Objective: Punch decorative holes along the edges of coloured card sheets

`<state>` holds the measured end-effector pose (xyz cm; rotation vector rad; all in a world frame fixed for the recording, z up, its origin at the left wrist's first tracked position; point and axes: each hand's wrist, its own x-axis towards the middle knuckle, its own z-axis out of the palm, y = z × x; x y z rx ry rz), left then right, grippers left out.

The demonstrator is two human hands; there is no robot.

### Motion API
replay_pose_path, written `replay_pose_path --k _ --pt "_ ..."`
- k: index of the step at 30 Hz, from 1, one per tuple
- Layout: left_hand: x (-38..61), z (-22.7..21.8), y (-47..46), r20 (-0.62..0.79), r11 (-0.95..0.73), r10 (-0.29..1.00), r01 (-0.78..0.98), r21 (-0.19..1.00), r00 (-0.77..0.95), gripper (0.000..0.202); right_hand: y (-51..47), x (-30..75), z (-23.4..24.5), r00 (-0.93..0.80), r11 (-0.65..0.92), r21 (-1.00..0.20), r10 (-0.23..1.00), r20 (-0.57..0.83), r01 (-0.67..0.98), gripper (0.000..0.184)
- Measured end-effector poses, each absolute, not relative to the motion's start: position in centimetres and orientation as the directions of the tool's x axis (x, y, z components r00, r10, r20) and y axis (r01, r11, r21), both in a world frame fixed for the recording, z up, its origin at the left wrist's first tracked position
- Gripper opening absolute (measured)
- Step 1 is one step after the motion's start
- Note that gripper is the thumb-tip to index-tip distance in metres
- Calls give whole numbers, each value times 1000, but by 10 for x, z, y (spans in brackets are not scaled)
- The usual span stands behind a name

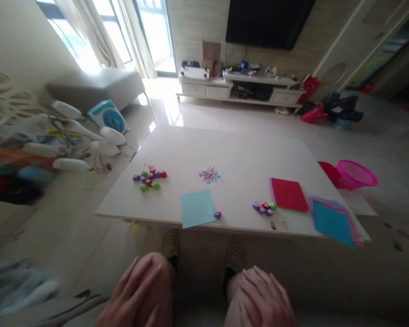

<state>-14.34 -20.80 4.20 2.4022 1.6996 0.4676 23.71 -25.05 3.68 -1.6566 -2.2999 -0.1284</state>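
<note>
My left hand (132,295) lies flat on my left knee, fingers stretched out, holding nothing. My right hand (264,297) rests the same way on my right knee, open and empty. In front of my knees stands a low white table (231,150). Near its front edge lies a light blue paper sheet (197,208) with a small purple punch (217,214) beside it. A cluster of small coloured punches (150,178) sits at the left, another small cluster (265,208) at the right. A red paper sheet (289,194) and a stack of coloured paper (334,220) lie at the right.
A little heap of paper bits (210,175) lies mid-table. A pink basket (356,175) stands on the floor at the right. A rack with toys and white handles (64,136) is at the left. A TV cabinet (238,88) stands against the far wall.
</note>
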Motion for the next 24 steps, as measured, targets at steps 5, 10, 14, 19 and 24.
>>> replay_pose_path --k 5,10,14,19,24 --pt "-95 58 -207 218 -341 934 892 297 284 62 -229 214 62 -107 125 -238 990 90 963 35" --pt "-84 54 -219 231 -298 945 898 323 230 63 -243 210 61 -34 37 -322 999 17 946 36" --pt "-95 56 -223 233 -288 950 874 392 209 61 -255 223 42 1 22 -325 998 70 945 38" --pt "-106 53 -234 185 -218 973 813 539 138 68 -270 222 29 -52 201 -353 920 389 914 43" --pt "-124 30 -258 31 -65 997 600 797 67 81 -314 185 72 14 266 -458 852 523 848 41"
